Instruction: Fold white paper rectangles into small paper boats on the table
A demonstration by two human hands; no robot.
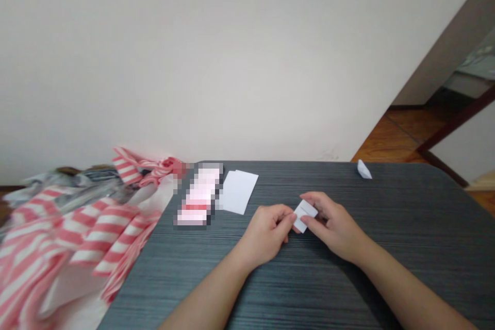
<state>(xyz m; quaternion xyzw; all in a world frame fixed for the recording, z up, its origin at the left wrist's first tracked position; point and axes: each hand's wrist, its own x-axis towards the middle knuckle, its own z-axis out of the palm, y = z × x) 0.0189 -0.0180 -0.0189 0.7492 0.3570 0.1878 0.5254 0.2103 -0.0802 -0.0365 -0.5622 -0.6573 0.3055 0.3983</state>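
White paper (305, 215), already folded small, sits pinched between your left hand (266, 232) and right hand (332, 227), just above the worktop (348, 278). Flat sheets (240, 192) lie beyond, unfolded; one folded piece (364, 169) rests far right.

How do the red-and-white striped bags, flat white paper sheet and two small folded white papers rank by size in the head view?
1. Red-and-white striped bags.
2. Flat white paper sheet.
3. Unranked: held folded white paper, between left hand and right hand, and far folded white paper on the table look alike, the latter farther.
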